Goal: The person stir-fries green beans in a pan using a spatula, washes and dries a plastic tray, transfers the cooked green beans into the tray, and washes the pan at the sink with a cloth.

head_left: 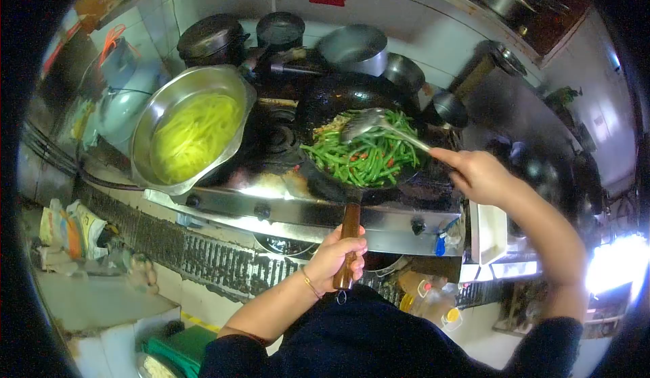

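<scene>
My left hand (336, 259) is closed around the wooden handle (351, 224) of a dark wok (362, 94) on the stove. Green beans (365, 158) with small red bits lie in the wok, along with some pale brown bits at their left side. My right hand (479, 175) grips a metal spatula (401, 133) by its handle; the fingers hide the handle's end. The spatula's blade rests over the top of the beans.
Left of the wok stands a big metal basin (142, 134) holding yellow-green strips (196, 138). Several pots, among them a lidded dark pot (212, 39) and a silver pot (355, 50), line the back. Control knobs (263, 210) run along the stove front. Plastic bottles (433, 303) stand below.
</scene>
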### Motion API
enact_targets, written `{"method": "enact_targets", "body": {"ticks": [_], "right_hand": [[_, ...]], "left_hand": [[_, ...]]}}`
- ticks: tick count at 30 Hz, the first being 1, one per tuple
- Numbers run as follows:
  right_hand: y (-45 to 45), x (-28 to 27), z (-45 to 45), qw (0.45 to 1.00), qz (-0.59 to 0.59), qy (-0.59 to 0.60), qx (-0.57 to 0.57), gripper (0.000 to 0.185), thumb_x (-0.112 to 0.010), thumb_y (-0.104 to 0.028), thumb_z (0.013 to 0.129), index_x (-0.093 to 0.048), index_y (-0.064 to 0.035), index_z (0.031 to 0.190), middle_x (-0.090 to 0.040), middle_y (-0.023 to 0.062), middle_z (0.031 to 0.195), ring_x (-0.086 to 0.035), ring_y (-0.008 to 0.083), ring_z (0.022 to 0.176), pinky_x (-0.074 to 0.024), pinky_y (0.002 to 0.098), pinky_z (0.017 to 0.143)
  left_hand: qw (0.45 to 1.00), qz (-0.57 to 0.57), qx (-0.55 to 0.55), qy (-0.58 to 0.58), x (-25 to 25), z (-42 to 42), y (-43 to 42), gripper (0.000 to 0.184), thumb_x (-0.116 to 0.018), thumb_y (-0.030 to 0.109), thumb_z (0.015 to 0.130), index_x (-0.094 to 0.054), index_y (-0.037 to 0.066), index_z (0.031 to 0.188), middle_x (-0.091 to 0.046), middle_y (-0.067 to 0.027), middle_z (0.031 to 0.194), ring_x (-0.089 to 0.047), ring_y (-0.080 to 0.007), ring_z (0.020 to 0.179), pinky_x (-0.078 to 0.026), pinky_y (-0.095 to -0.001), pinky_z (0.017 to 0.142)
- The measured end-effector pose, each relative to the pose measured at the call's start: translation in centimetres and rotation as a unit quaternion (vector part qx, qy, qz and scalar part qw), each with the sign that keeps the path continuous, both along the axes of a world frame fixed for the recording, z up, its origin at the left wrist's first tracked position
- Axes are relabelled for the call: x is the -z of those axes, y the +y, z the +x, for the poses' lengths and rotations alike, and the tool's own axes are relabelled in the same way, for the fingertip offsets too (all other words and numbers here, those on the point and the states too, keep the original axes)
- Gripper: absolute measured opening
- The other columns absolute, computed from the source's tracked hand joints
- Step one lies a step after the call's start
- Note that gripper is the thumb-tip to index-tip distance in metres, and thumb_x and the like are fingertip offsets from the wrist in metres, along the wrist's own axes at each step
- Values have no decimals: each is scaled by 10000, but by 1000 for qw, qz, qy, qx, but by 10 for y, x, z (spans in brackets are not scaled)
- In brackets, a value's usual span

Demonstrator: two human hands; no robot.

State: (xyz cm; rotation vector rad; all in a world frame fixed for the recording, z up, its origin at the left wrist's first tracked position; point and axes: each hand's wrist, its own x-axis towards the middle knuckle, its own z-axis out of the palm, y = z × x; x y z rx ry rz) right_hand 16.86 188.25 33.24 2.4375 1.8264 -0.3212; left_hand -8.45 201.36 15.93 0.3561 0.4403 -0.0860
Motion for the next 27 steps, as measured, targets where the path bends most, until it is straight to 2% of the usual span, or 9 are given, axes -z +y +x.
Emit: {"method": "enact_targets", "body": {"ticks": [2,5,6,11,15,19,23,26,27], "right_hand": [[-14,-12,1,999,-16,-2,35,564,-574,-16,770,-477,-77,1323,-630,233,1042,-618,410,903,-508,443,810],[-38,-19,12,998,65,-15,0,540,-570,-37,765,-495,-100,1296,-644,218,945,-625,398,841,-506,468,754],[-41,-30,8,998,68,-5,9,532,-568,-31,764,-504,-92,1288,-641,222,988,-622,393,901,-503,451,800],[-52,-98,-21,998,38,-9,54,486,-566,-5,747,-559,-66,1229,-635,213,1062,-613,385,973,-495,426,847],[-56,-123,-30,995,8,-19,100,429,-571,9,728,-614,-60,1149,-650,216,945,-629,393,856,-505,440,765],[-60,-103,-20,997,-36,-8,68,408,-574,-10,737,-621,-67,1139,-651,216,938,-629,395,846,-504,450,770],[-40,-33,-8,990,-93,31,100,431,-577,-54,769,-590,-77,1198,-649,228,964,-629,390,891,-503,443,818],[-47,19,3,992,47,79,86,455,-576,-74,784,-566,-81,1239,-642,233,1018,-626,388,926,-499,431,845],[-49,23,2,989,47,87,109,455,-577,-73,786,-564,-79,1241,-639,232,1035,-626,389,932,-497,430,847]], "left_hand": [[1000,-6,4,-2,-1,0,0,252,-606,66,869,-468,134,1068,-508,-39,749,-512,-134,482,-436,-302,400],[1000,-13,9,-4,-2,3,-1,261,-614,69,866,-457,146,1061,-503,-33,752,-509,-127,481,-433,-296,400],[1000,-15,10,-3,-3,3,-1,262,-615,70,866,-457,146,1061,-502,-33,751,-508,-128,481,-433,-298,402],[1000,-20,24,2,-2,4,0,281,-621,81,865,-443,148,1072,-495,-32,748,-509,-130,493,-439,-309,415],[999,-23,33,2,-1,5,1,289,-623,84,865,-437,149,1077,-495,-38,749,-513,-137,498,-439,-317,418],[999,-24,36,-5,2,4,1,287,-622,81,864,-436,143,1073,-497,-46,753,-517,-145,498,-437,-325,418],[998,-26,49,-4,0,3,3,276,-615,72,866,-439,144,1066,-503,-52,758,-517,-150,494,-433,-324,417],[999,-14,49,-4,2,2,4,221,-592,81,883,-477,149,1058,-512,-43,746,-506,-139,488,-432,-313,421],[999,-9,48,-6,2,3,4,197,-581,86,891,-496,152,1055,-516,-37,739,-500,-133,485,-432,-307,423]]}}
